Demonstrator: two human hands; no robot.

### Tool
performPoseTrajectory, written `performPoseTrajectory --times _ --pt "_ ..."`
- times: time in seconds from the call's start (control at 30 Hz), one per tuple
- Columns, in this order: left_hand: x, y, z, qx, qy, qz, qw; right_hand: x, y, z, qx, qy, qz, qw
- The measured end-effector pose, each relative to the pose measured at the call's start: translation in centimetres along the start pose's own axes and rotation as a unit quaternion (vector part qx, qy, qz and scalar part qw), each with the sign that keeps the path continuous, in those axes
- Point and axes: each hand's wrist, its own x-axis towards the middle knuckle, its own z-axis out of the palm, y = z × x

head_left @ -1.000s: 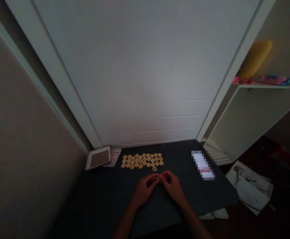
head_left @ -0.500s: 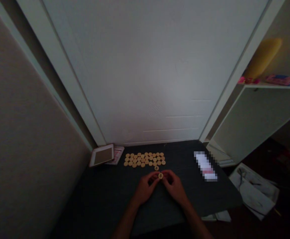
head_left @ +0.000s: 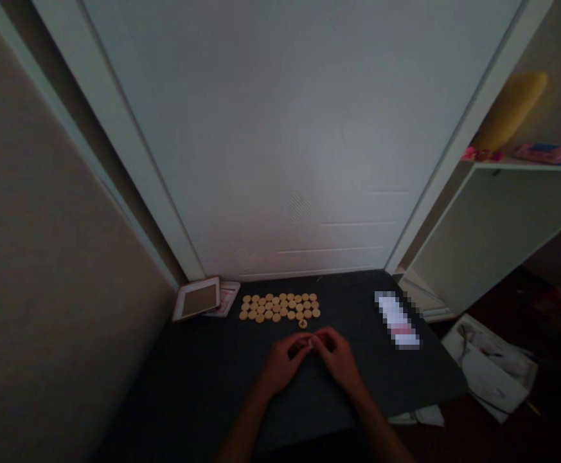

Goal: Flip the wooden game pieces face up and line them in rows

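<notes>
My left hand [head_left: 284,363] and my right hand [head_left: 334,360] meet above the dark table, in front of the rows of discs. Their fingertips pinch a small round wooden game piece [head_left: 311,344] between them. It is turned nearly edge-on, so its face does not show and the fingers cover most of it. Just beyond my fingers, one wooden disc [head_left: 303,324] with a dark mark on its face lies apart. Behind it, several plain-looking pale wooden discs [head_left: 276,308] lie flat in close rows.
At the table's back left, a white-framed tablet-like object [head_left: 197,301] rests on a pink-and-white flat item [head_left: 228,299]. A blurred-out phone-like item [head_left: 398,320] lies on the right. A white door panel [head_left: 280,141] stands behind the table [head_left: 198,379]. A cluttered white box [head_left: 492,366] sits lower right.
The held piece has been turned from showing its marked face to nearly edge-on, deeper among my fingertips. My hands have stayed in about the same place.
</notes>
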Motion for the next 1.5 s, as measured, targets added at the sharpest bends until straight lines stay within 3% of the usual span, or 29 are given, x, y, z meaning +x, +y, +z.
performPoseTrajectory --times 1.27,1.5 --pt "0.2 0.1 -0.2 -0.033 -0.005 0.004 0.999 -0.2 -0.7 0.0 0.017 -0.015 -0.001 1.0" --pt "0.4 -0.3 -0.1 0.003 0.007 -0.008 1.0 0.6 0.3 -1.0 0.026 0.051 0.02 0.998"
